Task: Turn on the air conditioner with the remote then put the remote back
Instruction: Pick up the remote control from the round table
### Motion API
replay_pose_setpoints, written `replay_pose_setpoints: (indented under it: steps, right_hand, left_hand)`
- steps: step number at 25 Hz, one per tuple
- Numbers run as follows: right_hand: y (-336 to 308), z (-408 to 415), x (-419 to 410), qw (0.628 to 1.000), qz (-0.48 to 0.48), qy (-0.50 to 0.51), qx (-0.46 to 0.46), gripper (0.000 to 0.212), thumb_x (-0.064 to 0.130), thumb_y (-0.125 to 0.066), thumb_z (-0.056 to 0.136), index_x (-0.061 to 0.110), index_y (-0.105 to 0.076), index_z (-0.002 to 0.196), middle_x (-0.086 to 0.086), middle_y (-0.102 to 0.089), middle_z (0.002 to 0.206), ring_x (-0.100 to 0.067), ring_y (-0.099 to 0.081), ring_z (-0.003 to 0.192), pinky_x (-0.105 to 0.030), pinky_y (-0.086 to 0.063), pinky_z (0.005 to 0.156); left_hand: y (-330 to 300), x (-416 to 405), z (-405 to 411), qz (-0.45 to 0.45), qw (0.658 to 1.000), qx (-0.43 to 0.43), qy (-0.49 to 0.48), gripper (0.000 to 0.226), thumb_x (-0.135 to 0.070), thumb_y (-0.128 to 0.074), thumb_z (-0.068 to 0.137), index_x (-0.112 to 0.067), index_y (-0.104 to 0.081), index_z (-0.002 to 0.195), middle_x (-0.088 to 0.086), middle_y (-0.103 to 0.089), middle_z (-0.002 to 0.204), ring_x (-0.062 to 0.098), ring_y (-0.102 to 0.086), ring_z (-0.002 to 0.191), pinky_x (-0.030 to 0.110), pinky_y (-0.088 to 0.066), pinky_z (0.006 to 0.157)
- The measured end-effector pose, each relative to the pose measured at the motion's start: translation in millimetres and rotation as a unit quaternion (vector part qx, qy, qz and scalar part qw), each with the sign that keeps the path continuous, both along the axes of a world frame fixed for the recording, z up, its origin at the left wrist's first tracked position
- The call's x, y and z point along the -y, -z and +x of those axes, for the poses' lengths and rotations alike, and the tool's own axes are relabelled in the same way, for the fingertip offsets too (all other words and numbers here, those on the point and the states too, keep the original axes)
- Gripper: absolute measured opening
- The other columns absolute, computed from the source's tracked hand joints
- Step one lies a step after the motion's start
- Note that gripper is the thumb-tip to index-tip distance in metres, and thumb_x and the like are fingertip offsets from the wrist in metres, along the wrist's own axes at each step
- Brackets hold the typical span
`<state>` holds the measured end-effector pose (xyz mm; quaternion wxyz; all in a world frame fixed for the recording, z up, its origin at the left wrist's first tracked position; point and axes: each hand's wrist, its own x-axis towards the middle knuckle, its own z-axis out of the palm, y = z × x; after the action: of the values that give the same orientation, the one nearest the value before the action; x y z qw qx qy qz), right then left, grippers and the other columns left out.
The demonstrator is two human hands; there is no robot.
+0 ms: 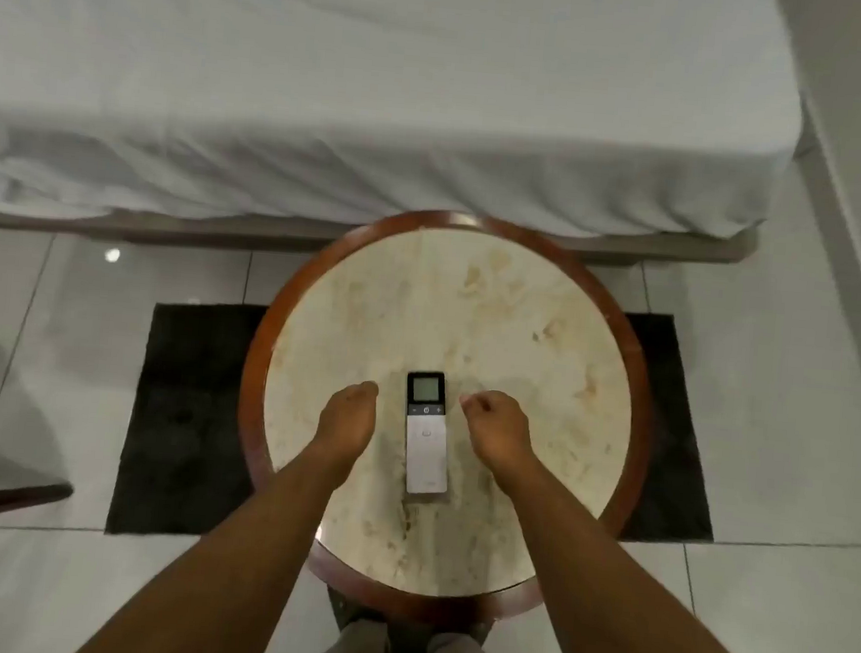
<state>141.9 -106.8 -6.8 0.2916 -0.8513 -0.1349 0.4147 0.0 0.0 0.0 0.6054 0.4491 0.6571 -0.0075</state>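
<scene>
Remote lies flat, screen far end, on the near half of the round table. Left hand and right hand hover either side, fingers loosely curled, holding nothing, seemingly poised for pickup.

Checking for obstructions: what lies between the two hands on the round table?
In the head view, the remote lies flat on the table between the left hand and right hand; neither touches it.
</scene>
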Motion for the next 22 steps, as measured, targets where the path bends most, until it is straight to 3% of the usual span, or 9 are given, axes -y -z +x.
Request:
replay_pose_setpoints:
  steps: [2, 4, 7, 10, 14, 17, 20, 22]
  right_hand:
    - [26.5, -6.8, -5.5, 1.0, -0.011, -0.008, -0.017, 0.033, 0.023, -0.049, 0.098, -0.005, -0.065, 0.092, -0.02, -0.069, 0.092, -0.028, -0.06, 0.075, -0.029, -0.038, 0.06]
    - [50.1, -17.2, -10.1, 0.999, -0.026, -0.009, -0.033, 0.031, 0.025, -0.049, 0.098, 0.0, -0.067, 0.097, -0.016, -0.071, 0.097, -0.025, -0.061, 0.079, -0.03, -0.043, 0.062]
    - [68.1, -29.6, -12.9, 0.999, -0.02, 0.029, -0.032, 0.029, 0.03, -0.058, 0.094, 0.005, -0.069, 0.103, -0.01, -0.072, 0.097, -0.022, -0.065, 0.081, -0.027, -0.046, 0.06]
    - [71.9, -31.3, -12.5, 0.997, -0.008, 0.055, -0.059, 0.026, 0.032, -0.063, 0.092, 0.008, -0.07, 0.101, -0.006, -0.074, 0.093, -0.013, -0.064, 0.071, -0.019, -0.042, 0.052]
    - [56.5, -39.4, 1.6, 0.989, -0.002, 0.068, -0.131, 0.026, 0.032, -0.057, 0.095, 0.009, -0.068, 0.091, -0.01, -0.073, 0.092, -0.02, -0.067, 0.076, -0.03, -0.051, 0.066]
    - [30.7, -40.8, 13.3, 0.986, 0.02, 0.073, -0.146, 0.031, 0.037, -0.05, 0.097, 0.01, -0.064, 0.1, -0.01, -0.069, 0.095, -0.024, -0.065, 0.085, -0.034, -0.05, 0.071]
    - [-17.7, -26.4, 21.0, 0.983, 0.049, 0.097, -0.149, 0.025, 0.039, -0.047, 0.098, 0.019, -0.058, 0.088, -0.005, -0.064, 0.09, -0.02, -0.061, 0.079, -0.035, -0.048, 0.072]
    - [-57.8, -7.1, 24.2, 0.981, 0.064, 0.114, -0.145, 0.031, 0.041, -0.048, 0.098, 0.016, -0.056, 0.082, -0.008, -0.064, 0.087, -0.024, -0.061, 0.077, -0.036, -0.048, 0.072]
  left_hand:
    - [21.1, 8.5, 9.3, -0.033, 0.999, 0.029, -0.028, 0.032, -0.033, -0.035, 0.094, -0.012, -0.06, 0.096, 0.008, -0.059, 0.092, 0.024, -0.057, 0.087, 0.04, -0.044, 0.089]
    - [39.3, 19.4, 15.7, -0.067, 0.996, 0.036, -0.043, 0.032, -0.031, -0.032, 0.091, -0.017, -0.052, 0.071, 0.003, -0.055, 0.073, 0.02, -0.051, 0.068, 0.036, -0.042, 0.075]
    - [54.3, 31.3, 19.0, -0.062, 0.994, 0.047, -0.076, 0.034, -0.032, -0.031, 0.091, -0.023, -0.055, 0.069, 0.003, -0.072, 0.071, 0.022, -0.063, 0.073, 0.035, -0.049, 0.074]
    - [51.9, 32.4, 20.6, -0.056, 0.994, 0.051, -0.08, 0.035, -0.036, -0.031, 0.09, -0.023, -0.056, 0.07, -0.001, -0.073, 0.059, 0.022, -0.065, 0.072, 0.033, -0.05, 0.067]
    - [34.2, 36.9, 14.1, -0.035, 0.997, 0.049, -0.055, 0.038, -0.04, -0.029, 0.091, -0.024, -0.056, 0.07, -0.011, -0.069, 0.05, 0.018, -0.062, 0.071, 0.029, -0.043, 0.059]
    - [7.8, 43.7, 13.6, -0.036, 0.998, 0.054, -0.02, 0.037, -0.042, -0.027, 0.093, -0.029, -0.055, 0.072, -0.009, -0.069, 0.057, 0.014, -0.06, 0.074, 0.027, -0.04, 0.061]
    - [-42.9, 48.5, 23.3, -0.032, 0.994, 0.099, 0.023, 0.036, -0.046, -0.026, 0.096, -0.028, -0.057, 0.089, -0.012, -0.061, 0.088, 0.01, -0.057, 0.085, 0.03, -0.037, 0.08]
    - [-88.4, 47.8, 30.4, 0.042, 0.99, 0.097, 0.09, 0.036, -0.046, -0.028, 0.098, -0.026, -0.056, 0.105, -0.012, -0.056, 0.098, 0.013, -0.054, 0.092, 0.031, -0.036, 0.086]
